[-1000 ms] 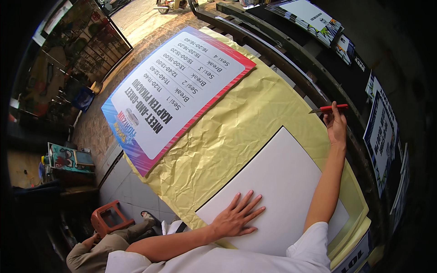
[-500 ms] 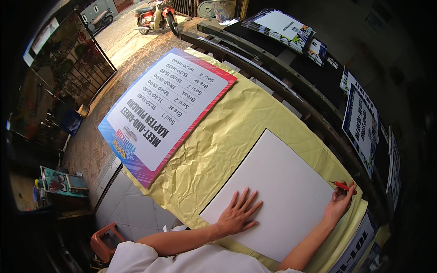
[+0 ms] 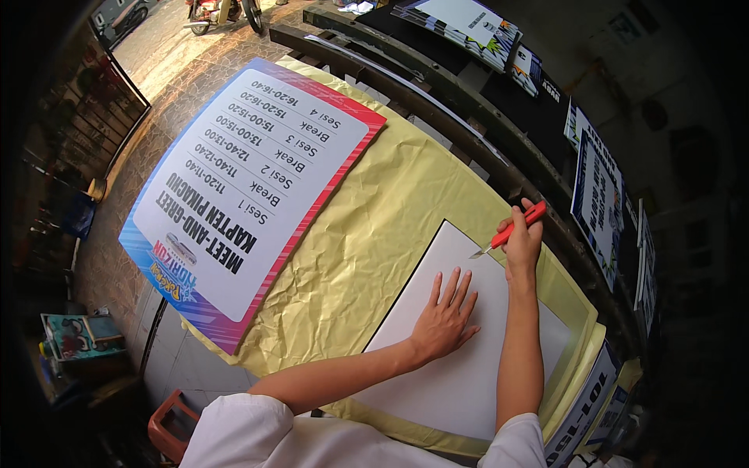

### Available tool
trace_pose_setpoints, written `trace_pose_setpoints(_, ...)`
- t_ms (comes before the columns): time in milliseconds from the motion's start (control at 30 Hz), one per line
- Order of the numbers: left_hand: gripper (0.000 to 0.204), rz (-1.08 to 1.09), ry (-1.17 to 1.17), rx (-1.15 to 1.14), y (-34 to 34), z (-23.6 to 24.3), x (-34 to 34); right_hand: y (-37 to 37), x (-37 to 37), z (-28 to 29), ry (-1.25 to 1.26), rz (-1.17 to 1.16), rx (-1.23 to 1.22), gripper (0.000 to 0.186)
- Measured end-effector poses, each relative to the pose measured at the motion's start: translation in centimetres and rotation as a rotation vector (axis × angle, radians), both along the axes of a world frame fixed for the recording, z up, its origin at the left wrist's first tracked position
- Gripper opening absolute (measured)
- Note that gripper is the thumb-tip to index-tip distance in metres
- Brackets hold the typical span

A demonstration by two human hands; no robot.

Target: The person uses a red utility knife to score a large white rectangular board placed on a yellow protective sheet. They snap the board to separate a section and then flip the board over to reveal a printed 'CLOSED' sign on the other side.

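Note:
A white board (image 3: 425,394) with a dark edge on its far left side lies on crumpled yellow paper (image 3: 343,226). My left hand (image 3: 443,321) rests flat on it, fingers spread. In my right hand (image 3: 523,248) is a red utility knife (image 3: 521,224), gripped like a pen. Its blade points down and left over the board's far part; whether the tip touches the surface I cannot tell.
A printed schedule board (image 3: 253,187) with a red and blue border lies on the paper's far left. More printed boards (image 3: 597,210) lean along the right beyond dark rails (image 3: 460,117). A reddish stool (image 3: 173,425) stands lower left; a motorbike (image 3: 222,12) is far off.
My right hand has moved with the knife from the board's right edge toward its far corner. My left hand has slid farther up the board and to the right. The view has shifted.

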State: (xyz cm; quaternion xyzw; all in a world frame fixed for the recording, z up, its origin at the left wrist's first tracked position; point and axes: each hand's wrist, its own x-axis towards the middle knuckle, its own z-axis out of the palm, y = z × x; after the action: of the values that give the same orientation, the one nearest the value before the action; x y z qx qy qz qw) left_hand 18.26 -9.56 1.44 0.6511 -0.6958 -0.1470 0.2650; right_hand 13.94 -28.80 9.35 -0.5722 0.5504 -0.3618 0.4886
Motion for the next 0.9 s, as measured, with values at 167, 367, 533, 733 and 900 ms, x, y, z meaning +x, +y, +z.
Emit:
trace_pose_setpoints(167, 0.075, 0.075, 0.003, -0.028, -4.1, -1.5, 0.4, -4.5, 6.6, -3.9, 0.205, 0.099, -0.038, 0.042)
trace_pose_setpoints(367, 0.083, 0.079, -0.04, -0.011, -4.3, -3.4, 1.2, -6.4, 8.6, -7.7, 0.381, 0.156, -0.149, 0.045)
trace_pose_setpoints(533, 0.084, 0.074, -0.051, -0.004, -4.3, -2.9, 1.0, -7.7, 7.8, -9.5, 0.371, 0.163, -0.18, 0.045)
trace_pose_setpoints(733, 0.084, 0.081, -0.068, 0.011, -4.2, -2.8, 1.2, -7.6, 8.1, -9.7, 0.411, 0.19, -0.164, 0.045)
trace_pose_setpoints(900, 0.084, 0.087, -0.057, -0.001, -4.2, -3.0, 1.0, -7.5, 7.8, -10.1, 0.4, 0.196, -0.174, 0.044)
